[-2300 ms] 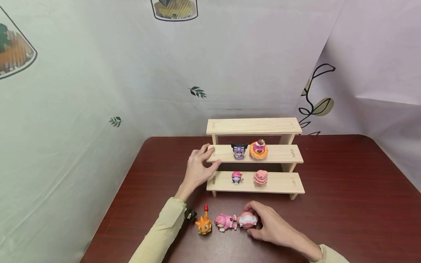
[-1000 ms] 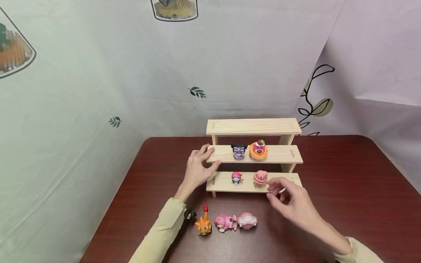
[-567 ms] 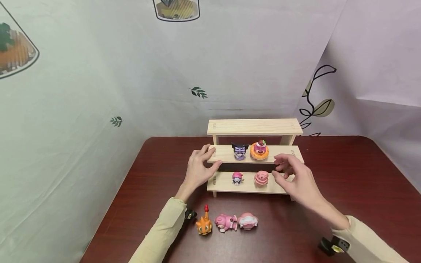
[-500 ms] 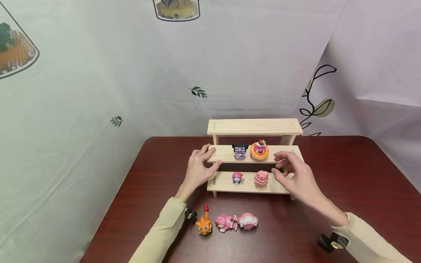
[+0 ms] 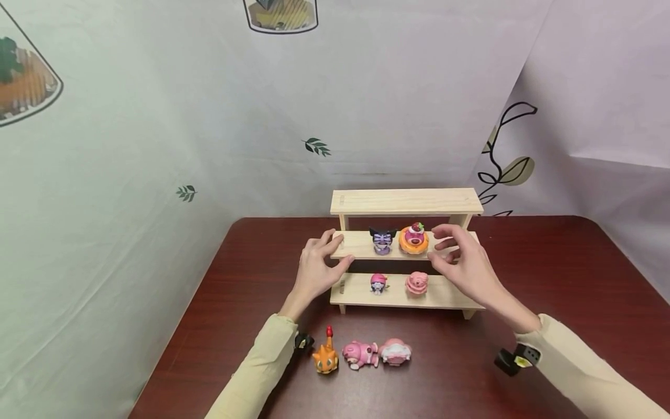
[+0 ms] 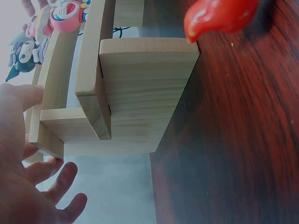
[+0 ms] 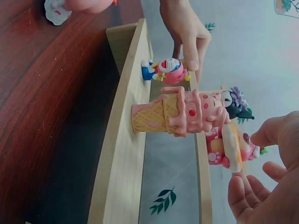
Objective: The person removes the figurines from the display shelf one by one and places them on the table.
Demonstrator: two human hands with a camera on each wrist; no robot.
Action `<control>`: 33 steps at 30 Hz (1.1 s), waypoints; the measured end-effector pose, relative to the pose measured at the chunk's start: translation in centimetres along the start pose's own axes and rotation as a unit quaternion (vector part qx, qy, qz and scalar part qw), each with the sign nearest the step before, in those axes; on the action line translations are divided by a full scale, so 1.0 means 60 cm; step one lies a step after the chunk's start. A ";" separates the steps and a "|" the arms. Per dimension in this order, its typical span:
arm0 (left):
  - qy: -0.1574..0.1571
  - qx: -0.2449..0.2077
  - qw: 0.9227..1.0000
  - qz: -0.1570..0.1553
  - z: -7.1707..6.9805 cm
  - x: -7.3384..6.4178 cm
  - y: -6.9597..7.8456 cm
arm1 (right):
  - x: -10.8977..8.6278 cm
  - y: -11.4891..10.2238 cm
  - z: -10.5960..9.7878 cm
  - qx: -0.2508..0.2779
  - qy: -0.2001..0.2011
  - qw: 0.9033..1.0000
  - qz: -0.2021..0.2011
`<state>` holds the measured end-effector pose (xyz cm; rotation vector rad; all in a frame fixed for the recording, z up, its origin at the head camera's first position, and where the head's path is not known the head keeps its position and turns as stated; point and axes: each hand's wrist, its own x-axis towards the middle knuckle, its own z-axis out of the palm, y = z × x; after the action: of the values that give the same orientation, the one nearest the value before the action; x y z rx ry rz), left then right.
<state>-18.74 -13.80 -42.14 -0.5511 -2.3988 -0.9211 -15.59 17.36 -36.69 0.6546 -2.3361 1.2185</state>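
My left hand (image 5: 316, 265) grips the left end of the middle shelf of a three-tier wooden display stand (image 5: 405, 201), thumb at the front edge and fingers behind it in the left wrist view. On that shelf stand a purple-and-black figurine (image 5: 382, 241) and a pink bear figurine (image 5: 413, 240) with an orange ring and a strawberry on top. Beside the bear is my right hand (image 5: 466, 262), its thumb and fingers spread apart, fingertips right at the figurine's side. A pink ice-cream-cone figurine (image 7: 187, 112) and a small pink-hatted figurine (image 7: 168, 71) occupy the bottom shelf.
In front of the stand, on the dark red table (image 5: 549, 279), lie an orange figurine (image 5: 326, 358) with a red-tipped tail, a pink figurine (image 5: 360, 354) and a pink-and-white figurine (image 5: 396, 352). A pale printed curtain (image 5: 419, 105) hangs behind.
The right hand has left the pink-and-white figurine on the table and risen past the bottom shelf to the bear figurine on the middle shelf. The left hand stays put.
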 end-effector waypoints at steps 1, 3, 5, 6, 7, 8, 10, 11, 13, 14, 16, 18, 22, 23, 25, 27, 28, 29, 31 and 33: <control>-0.001 -0.001 1.000 -0.001 0.000 0.000 0.000 | 0.002 0.001 0.001 0.002 -0.002 1.000 0.001; -0.001 -0.001 1.000 -0.002 0.000 0.000 0.000 | 0.006 0.003 0.004 0.006 -0.006 1.000 0.003; 0.000 0.001 1.000 -0.001 0.000 -0.001 0.001 | 0.008 0.004 0.005 0.009 -0.009 1.000 0.006; 0.001 0.002 1.000 0.000 0.000 -0.001 0.001 | 0.010 0.005 0.006 0.010 -0.010 1.000 0.008; 0.001 0.002 1.000 -0.001 0.000 -0.001 0.001 | 0.011 0.006 0.007 0.013 -0.011 1.000 0.011; 0.001 0.001 1.000 -0.001 0.000 -0.001 0.001 | 0.012 0.006 0.008 0.015 -0.013 1.000 0.013; 0.001 0.000 1.000 -0.002 0.000 -0.001 0.001 | 0.014 0.007 0.009 0.020 -0.016 1.000 0.014; 0.001 -0.001 1.000 -0.003 0.000 -0.001 0.001 | 0.016 0.007 0.010 0.023 -0.018 0.999 0.015; 0.001 -0.002 1.000 -0.004 0.001 -0.001 0.000 | 0.019 0.008 0.012 0.027 -0.020 0.999 0.015; 0.002 -0.001 1.000 -0.003 0.001 -0.001 0.000 | 0.021 0.009 0.013 0.027 -0.021 0.999 0.014; 0.004 0.000 1.000 -0.001 0.002 0.000 -0.001 | 0.023 0.011 0.015 0.032 -0.022 0.999 0.013; 0.006 0.001 1.000 0.000 0.003 0.000 -0.002 | 0.026 0.012 0.016 0.035 -0.023 0.999 0.015; 0.007 0.003 1.000 0.001 0.004 0.001 -0.002 | 0.029 0.016 0.019 0.037 -0.028 0.999 0.019; 0.006 0.003 1.000 0.001 0.004 0.001 -0.002 | 0.030 0.017 0.020 0.036 -0.029 0.999 0.020; 0.006 0.004 1.000 0.001 0.004 0.001 -0.002 | 0.031 0.017 0.021 0.034 -0.032 0.999 0.020; 0.006 0.003 1.000 0.000 0.004 0.000 -0.002 | 0.032 0.017 0.022 0.034 -0.033 0.999 0.020; 0.006 0.002 1.000 0.001 0.003 0.000 -0.002 | 0.033 0.018 0.022 0.033 -0.033 0.999 0.020; 0.006 0.002 1.000 0.001 0.003 0.000 -0.002 | 0.034 0.017 0.023 0.032 -0.033 0.999 0.020; 0.006 0.001 1.000 0.000 0.003 0.000 -0.002 | 0.035 0.017 0.024 0.029 -0.034 0.999 0.019; 0.005 0.000 1.000 -0.001 0.003 0.000 -0.002 | 0.037 0.016 0.025 0.027 -0.035 0.999 0.019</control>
<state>-18.86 -13.78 -42.29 -0.5429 -2.3900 -0.9223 -18.15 16.16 -36.85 0.6838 -2.3916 1.2988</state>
